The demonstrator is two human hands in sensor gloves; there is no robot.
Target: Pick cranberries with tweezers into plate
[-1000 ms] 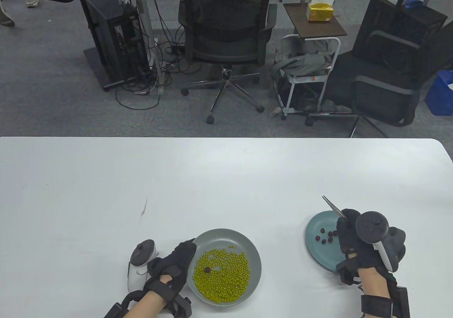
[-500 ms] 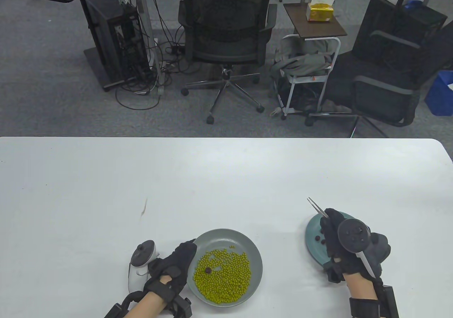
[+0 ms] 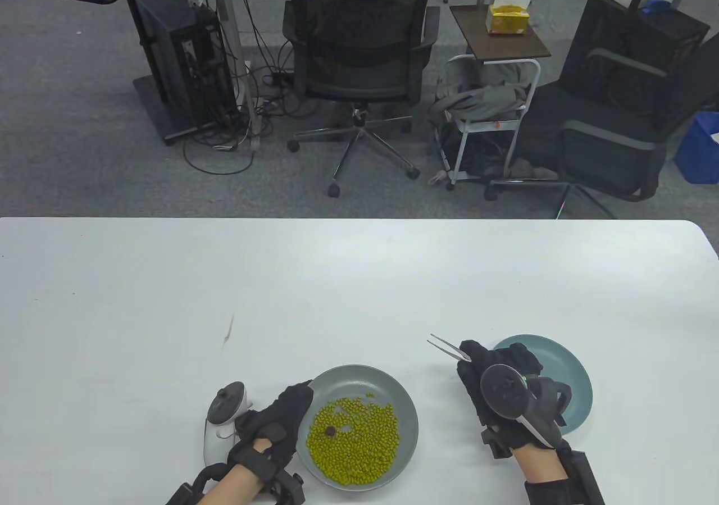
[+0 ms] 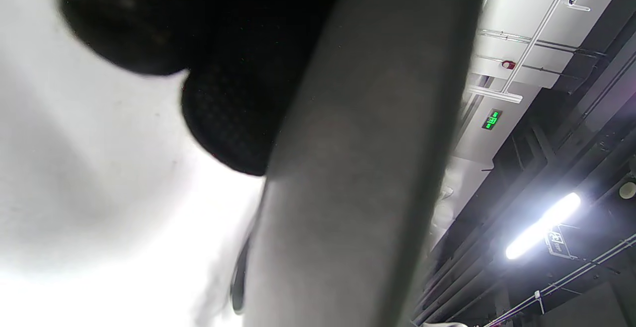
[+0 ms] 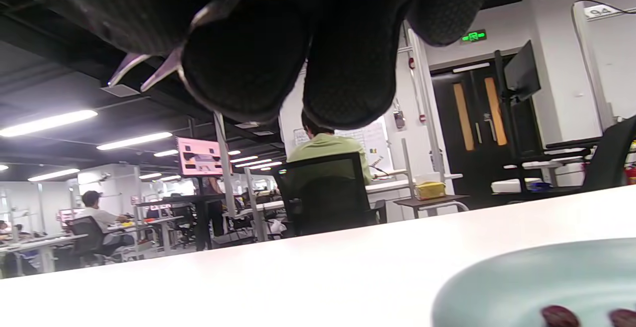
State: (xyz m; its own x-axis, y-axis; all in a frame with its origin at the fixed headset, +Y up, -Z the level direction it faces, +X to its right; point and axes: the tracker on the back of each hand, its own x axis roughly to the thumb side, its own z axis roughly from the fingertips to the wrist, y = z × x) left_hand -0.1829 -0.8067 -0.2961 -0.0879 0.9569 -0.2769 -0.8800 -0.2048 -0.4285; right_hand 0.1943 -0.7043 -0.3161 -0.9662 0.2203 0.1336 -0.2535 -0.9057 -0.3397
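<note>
At the left of the white desk [image 3: 348,280] we see a faint dark smudge [image 3: 228,333] on the surface. Nearer the front edge, our left hand [image 3: 275,423] rests against the left rim of the grey plate [image 3: 407,409], its fingers [image 3: 295,395] curled along that rim and grasping nothing else; the white tracker [image 3: 224,415] sits on the hand's outer side. In the left wrist view the fingers [image 4: 228,118] press close to the plate's rim, too blurred to tell more.

The grey plate holds a heap of green beans [image 3: 354,440], and 1 dark cranberry [image 3: 330,430] lies on the left part of the heap.

Right of it, our right hand [image 3: 494,387] hovers between the 2 plates, fingers [image 3: 472,359] clenched around the tweezers [image 3: 446,349]. The tips point up and to the left, apart from each other, with nothing between them.

Farthest right, the teal plate [image 3: 567,370] lies partly hidden under the hand. The right wrist view shows 2 cranberries [image 5: 559,315] on it at the bottom edge.
</note>
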